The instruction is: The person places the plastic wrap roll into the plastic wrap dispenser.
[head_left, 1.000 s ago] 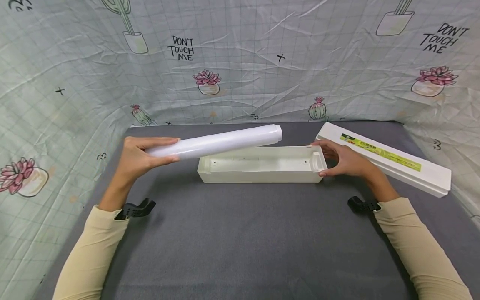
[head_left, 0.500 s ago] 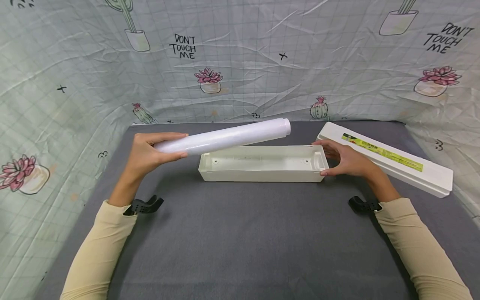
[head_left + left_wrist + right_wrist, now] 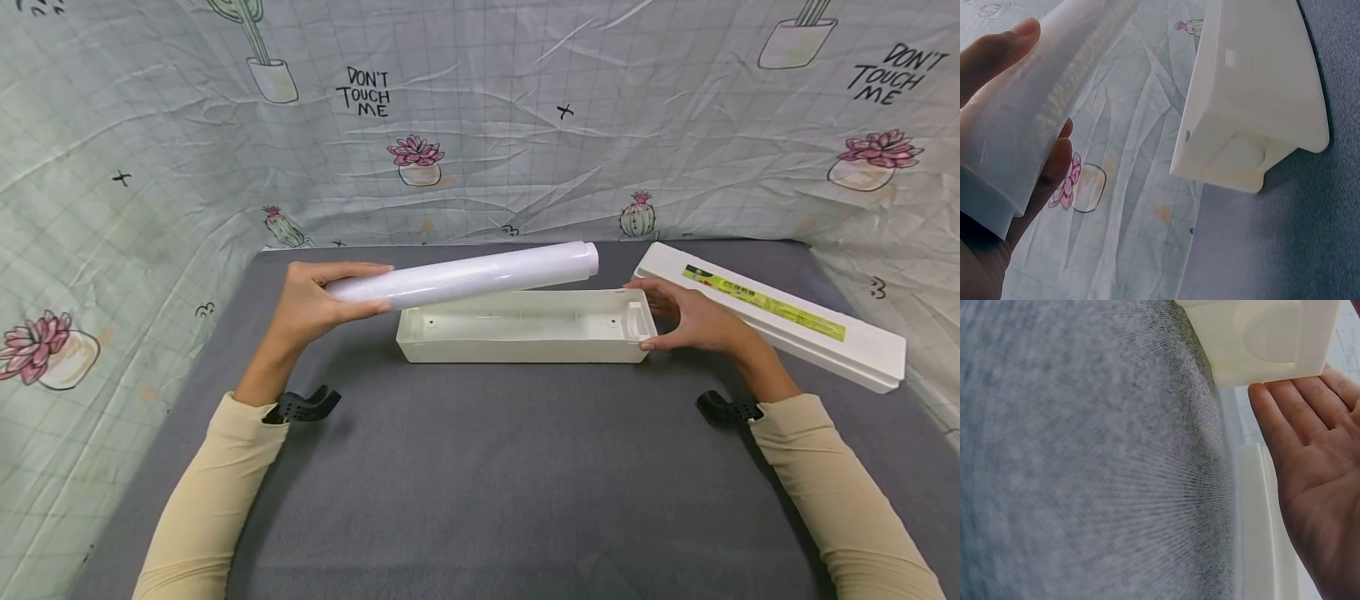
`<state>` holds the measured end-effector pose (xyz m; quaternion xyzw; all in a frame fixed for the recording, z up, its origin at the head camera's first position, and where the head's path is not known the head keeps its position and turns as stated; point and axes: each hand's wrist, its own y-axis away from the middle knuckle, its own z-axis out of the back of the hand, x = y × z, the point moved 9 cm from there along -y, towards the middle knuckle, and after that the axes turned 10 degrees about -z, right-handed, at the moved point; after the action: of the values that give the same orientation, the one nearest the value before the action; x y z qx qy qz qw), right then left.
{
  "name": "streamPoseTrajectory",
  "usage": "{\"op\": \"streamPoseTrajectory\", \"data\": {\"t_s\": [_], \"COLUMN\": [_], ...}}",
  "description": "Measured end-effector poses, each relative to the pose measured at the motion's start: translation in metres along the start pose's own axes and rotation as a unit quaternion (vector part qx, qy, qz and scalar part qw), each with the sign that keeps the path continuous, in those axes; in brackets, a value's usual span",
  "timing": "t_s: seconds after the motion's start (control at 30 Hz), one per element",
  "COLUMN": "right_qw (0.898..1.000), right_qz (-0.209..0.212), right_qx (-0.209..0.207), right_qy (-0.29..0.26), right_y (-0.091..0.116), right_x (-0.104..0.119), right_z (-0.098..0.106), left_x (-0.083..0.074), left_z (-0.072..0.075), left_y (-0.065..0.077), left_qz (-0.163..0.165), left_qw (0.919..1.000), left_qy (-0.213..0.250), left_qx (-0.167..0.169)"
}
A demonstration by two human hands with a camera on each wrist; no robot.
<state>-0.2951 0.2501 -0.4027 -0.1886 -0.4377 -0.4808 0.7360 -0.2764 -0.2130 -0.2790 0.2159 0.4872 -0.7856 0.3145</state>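
My left hand (image 3: 307, 302) grips the left end of a roll of cling film (image 3: 480, 273), thumb in front and fingers behind. The roll is white and shiny, held in the air with its right end tilted up. Below it an uncovered long white plastic box (image 3: 517, 350) rests on the grey cloth, its inside bare where visible. At the box's right end my right hand (image 3: 693, 321) holds the two long sides between thumb and fingers. In the left wrist view the roll (image 3: 1054, 81) hangs apart from the box (image 3: 1260, 69). The right wrist view shows fingertips (image 3: 1260, 394) against the box.
Behind my right hand lies a long white lid (image 3: 772, 312) with a yellow-green label, slanted across the table's right side. A printed curtain (image 3: 480, 117) hangs along the back and sides of the grey-covered table (image 3: 487, 483).
My left hand has carried the roll rightward over the box. Its right end rose, then dipped slightly. The right hand, box and lid have stayed in place.
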Motion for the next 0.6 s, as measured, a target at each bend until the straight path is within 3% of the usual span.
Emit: {"op": "streamPoseTrajectory", "data": {"t_s": [0.23, 0.6], "right_qw": [1.0, 1.0], "right_qz": [-0.001, 0.001], "right_qx": [0.004, 0.005], "right_qy": [-0.005, -0.009], "right_y": [0.0, 0.0], "right_x": [0.0, 0.001], "right_z": [0.0, -0.001], "left_x": [0.004, 0.005], "left_z": [-0.009, -0.02], "left_y": [-0.005, -0.011], "left_qz": [0.01, -0.007], "left_qw": [0.9998, 0.9993], "left_qy": [0.008, 0.022], "left_qx": [0.013, 0.029]}}
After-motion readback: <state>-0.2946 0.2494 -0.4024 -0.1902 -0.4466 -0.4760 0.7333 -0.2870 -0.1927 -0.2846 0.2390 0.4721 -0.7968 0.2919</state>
